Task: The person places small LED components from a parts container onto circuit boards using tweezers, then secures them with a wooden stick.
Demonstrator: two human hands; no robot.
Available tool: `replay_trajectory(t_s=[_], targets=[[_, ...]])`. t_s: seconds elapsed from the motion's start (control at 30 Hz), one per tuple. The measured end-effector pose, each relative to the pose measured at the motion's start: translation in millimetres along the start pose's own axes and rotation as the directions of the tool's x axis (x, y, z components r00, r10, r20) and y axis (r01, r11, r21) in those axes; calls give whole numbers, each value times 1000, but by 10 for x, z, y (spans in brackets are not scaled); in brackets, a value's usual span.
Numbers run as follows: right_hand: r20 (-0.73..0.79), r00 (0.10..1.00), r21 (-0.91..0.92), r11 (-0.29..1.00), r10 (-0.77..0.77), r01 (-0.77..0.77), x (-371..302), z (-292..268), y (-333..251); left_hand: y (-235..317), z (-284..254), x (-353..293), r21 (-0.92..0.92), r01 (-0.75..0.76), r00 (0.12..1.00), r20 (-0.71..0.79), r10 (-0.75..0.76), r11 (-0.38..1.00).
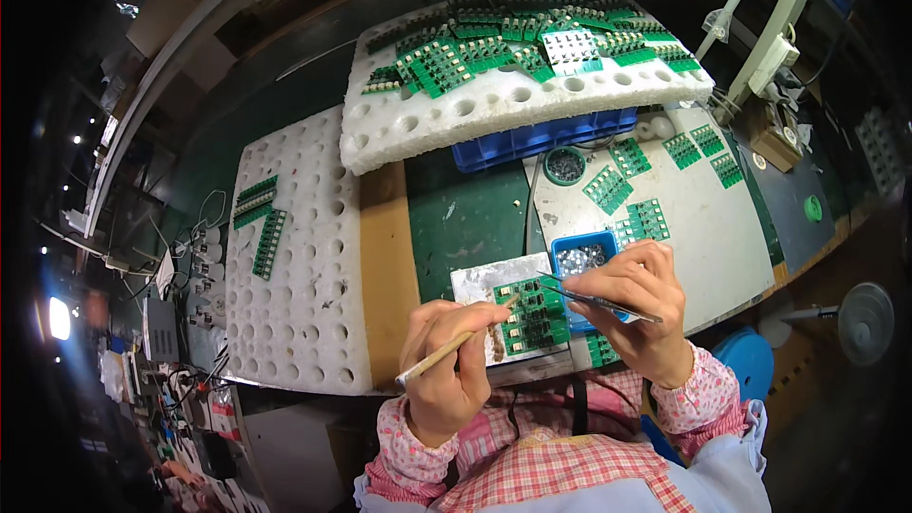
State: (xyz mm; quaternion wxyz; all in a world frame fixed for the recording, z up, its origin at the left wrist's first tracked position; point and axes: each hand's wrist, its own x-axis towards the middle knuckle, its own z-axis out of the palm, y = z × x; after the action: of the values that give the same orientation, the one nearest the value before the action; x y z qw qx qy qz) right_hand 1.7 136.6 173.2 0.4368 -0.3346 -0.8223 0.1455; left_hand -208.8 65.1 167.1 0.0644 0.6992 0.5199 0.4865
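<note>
My left hand (448, 380) is closed round a thin wooden stick (437, 356), its far end close to the left side of a green circuit board (521, 321). This board, set with rows of black and pale parts, lies on a white block (483, 283). In my right hand (646, 294) is a pair of dark tweezers (600, 302), with the tips above the board's upper right area. Just right of the block, partly under my right hand, stands a blue tray (559, 245) of small shiny parts.
A white foam slab (408, 138) on a blue crate (518, 147) bears many circuit boards. Another holed foam sheet (294, 304) lies at left with several boards. Loose boards (608, 188) and a round green dish (562, 180) rest on the pale board at right.
</note>
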Motion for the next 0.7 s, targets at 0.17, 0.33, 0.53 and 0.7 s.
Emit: replay_trajectory(t_s=[0.17,0.33,0.53,0.7], targets=[[7,993,66,990,121,-121,-62,29,21,-5,-17,-12,14,-22,999,23,22,1000],[-22,986,73,984,162,-161,-66,47,33,-16,15,46,-15,-30,999,11,31,999],[-34,988,15,989,150,-150,-128,61,64,-34,14,47,8,-71,997,10,71,997],[-26,994,-46,993,109,-110,-166,96,125,-5,2,59,46,-73,997,11,73,996]])
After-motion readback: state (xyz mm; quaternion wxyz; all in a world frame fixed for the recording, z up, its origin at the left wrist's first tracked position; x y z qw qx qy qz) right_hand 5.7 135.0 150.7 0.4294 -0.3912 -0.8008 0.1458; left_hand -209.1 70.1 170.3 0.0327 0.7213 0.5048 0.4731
